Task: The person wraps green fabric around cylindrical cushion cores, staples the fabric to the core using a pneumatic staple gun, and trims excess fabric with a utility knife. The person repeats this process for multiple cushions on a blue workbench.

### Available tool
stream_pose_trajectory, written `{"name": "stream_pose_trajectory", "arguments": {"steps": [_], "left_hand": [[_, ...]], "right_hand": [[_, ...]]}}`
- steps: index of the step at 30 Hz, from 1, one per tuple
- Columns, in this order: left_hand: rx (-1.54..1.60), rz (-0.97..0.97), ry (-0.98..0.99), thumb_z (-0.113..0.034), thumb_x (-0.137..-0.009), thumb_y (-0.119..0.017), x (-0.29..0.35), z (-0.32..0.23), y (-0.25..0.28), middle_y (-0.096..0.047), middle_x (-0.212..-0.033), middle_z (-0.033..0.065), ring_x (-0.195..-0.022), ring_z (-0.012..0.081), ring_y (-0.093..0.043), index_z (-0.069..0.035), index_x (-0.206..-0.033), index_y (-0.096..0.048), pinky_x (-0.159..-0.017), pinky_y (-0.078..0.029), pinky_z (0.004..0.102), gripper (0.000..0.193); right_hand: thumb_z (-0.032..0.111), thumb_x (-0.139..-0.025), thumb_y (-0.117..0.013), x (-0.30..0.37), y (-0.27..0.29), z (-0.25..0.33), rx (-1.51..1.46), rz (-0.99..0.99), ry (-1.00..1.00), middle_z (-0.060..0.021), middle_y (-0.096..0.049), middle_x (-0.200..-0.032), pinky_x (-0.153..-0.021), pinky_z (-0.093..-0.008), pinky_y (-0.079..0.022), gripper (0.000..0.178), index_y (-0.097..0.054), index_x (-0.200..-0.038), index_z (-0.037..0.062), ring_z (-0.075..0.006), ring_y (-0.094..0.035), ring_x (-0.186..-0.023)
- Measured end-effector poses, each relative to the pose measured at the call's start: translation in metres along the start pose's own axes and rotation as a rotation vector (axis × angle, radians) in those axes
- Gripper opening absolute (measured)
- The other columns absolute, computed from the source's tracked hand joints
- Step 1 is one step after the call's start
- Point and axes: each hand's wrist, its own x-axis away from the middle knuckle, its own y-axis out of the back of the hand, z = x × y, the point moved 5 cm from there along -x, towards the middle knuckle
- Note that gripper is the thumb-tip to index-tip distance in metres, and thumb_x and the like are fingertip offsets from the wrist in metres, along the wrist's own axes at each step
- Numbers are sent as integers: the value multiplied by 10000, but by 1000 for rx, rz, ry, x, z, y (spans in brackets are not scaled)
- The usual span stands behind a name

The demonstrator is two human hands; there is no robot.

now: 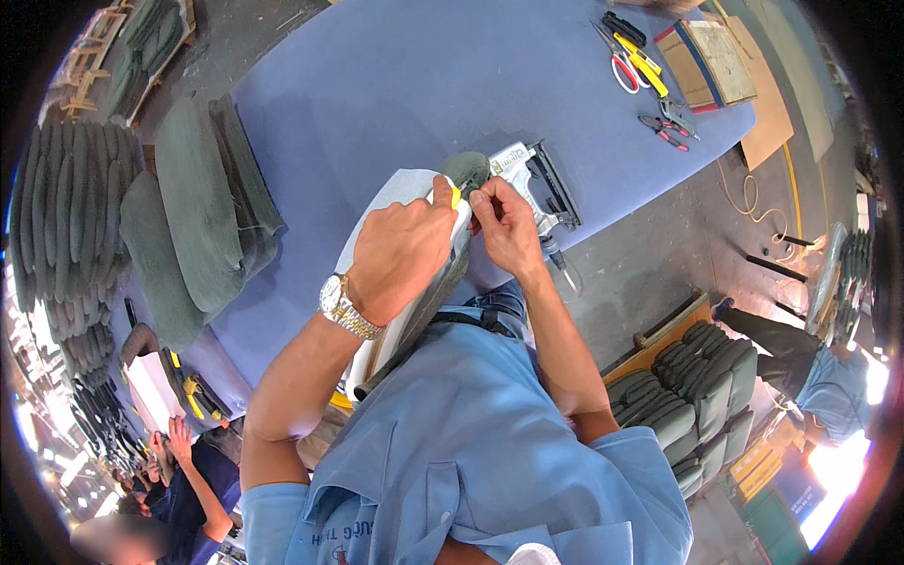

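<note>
A long padded piece with a pale board face (388, 195) and dark green fabric (466, 169) at its far end lies against my body at the table edge. My left hand (400, 252), wearing a metal watch (334, 297), is closed over that piece. A small yellow tool (456, 197) shows by its fingers; the rest of it is hidden in the fist. Close on the right, my right hand (509, 226) pinches the edge of the green fabric with thumb and fingers. Just beyond it a silver and black staple gun (513, 162) lies on the table, its hose fitting hanging past the edge.
On the blue-covered table (405, 85) lie red-handled scissors (622, 72), a yellow cutter (642, 64), pliers (665, 133) and a box (708, 64). Green padded pieces (193, 198) are stacked left; more cushions (692, 395) stand lower right. A co-worker (193, 480) works lower left, another person (829, 377) right.
</note>
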Motion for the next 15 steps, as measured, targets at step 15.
{"name": "stream_pose_trajectory", "arguments": {"steps": [15], "left_hand": [[23, 11, 28, -283, -1038, -559, 16, -7, -15, -712, -719, 180, -627, 349, -720, 49, -1324, -556, -517, -546, 435, 438]], "right_hand": [[143, -1074, -572, 10, 9, -3, -12, 63, -13, -18, -601, -755, -646, -271, -497, 192, -564, -921, 27, -97, -581, -698]]}}
